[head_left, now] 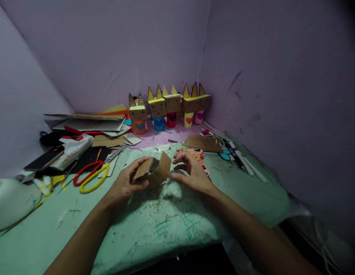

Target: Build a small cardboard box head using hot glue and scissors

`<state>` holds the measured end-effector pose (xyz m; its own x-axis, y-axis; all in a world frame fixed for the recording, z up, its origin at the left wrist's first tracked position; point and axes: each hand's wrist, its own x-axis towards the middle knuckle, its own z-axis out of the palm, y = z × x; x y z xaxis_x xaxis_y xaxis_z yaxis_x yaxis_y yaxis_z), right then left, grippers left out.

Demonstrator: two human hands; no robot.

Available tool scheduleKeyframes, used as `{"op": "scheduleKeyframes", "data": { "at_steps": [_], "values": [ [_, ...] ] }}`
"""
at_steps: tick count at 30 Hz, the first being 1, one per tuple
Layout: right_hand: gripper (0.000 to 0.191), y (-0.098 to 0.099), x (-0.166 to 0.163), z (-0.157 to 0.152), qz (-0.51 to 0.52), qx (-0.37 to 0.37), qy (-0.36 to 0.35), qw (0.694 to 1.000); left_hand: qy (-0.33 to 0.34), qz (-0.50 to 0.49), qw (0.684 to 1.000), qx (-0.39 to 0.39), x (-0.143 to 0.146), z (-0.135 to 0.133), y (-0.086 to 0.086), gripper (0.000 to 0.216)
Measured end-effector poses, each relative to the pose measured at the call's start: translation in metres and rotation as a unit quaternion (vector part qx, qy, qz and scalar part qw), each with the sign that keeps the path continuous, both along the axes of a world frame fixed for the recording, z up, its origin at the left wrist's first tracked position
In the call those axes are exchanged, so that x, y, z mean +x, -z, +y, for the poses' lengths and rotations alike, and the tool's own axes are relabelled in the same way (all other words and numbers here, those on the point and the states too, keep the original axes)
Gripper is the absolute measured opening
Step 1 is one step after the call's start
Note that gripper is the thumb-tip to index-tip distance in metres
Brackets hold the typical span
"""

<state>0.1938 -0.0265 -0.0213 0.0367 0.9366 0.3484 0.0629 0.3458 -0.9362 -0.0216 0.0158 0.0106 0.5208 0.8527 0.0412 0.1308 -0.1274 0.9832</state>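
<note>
A folded brown cardboard piece (158,171), shaped like a small open box, is held just above the green work surface (171,221). My left hand (127,182) grips its left side, fingers wrapped over the top flap and thumb pressed below. My right hand (191,172) sits at the box's right side, fingers curled and loosely apart, the thumb close to the cardboard edge. Whether that hand touches the cardboard is unclear.
Several cardboard animal figures (170,105) on coloured tubes stand along the back wall. Red and yellow scissors (91,176) lie to the left, beside stacked paper and card (91,124). Flat cardboard (201,142) and markers (240,156) lie to the right. A white rounded object (11,200) sits far left.
</note>
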Motion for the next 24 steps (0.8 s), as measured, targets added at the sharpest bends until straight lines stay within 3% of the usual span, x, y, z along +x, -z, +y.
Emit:
{"op": "scheduleKeyframes", "data": {
  "at_steps": [3, 7, 15, 18, 21, 22, 24],
  "values": [
    [0.043, -0.002, 0.001, 0.002, 0.093, -0.080, -0.019, 0.992, -0.021, -0.063, 0.997, -0.042, 0.002, -0.001, 0.001, 0.062],
    [0.037, -0.001, -0.003, 0.002, 0.085, -0.120, -0.086, 0.985, -0.058, -0.087, 0.993, -0.048, 0.013, -0.006, 0.005, 0.063],
    [0.018, -0.001, -0.011, 0.000, 0.031, -0.021, -0.051, 0.998, -0.010, -0.073, 0.996, -0.055, 0.022, -0.011, 0.009, 0.071],
    [0.012, -0.002, -0.009, -0.002, -0.037, 0.002, 0.004, 0.999, -0.052, -0.006, 0.998, 0.039, 0.014, -0.009, 0.006, 0.081],
    [0.014, 0.001, -0.008, -0.003, -0.119, 0.063, 0.048, 0.990, -0.183, 0.087, 0.952, 0.231, 0.005, -0.009, 0.004, 0.063],
    [0.015, 0.003, -0.007, -0.003, -0.151, 0.085, 0.050, 0.984, -0.195, 0.115, 0.931, 0.286, 0.003, -0.010, 0.005, 0.054],
    [0.017, 0.008, -0.008, -0.005, -0.226, 0.114, 0.046, 0.966, -0.155, 0.163, 0.904, 0.363, 0.002, -0.015, 0.007, 0.037]
  ]
}}
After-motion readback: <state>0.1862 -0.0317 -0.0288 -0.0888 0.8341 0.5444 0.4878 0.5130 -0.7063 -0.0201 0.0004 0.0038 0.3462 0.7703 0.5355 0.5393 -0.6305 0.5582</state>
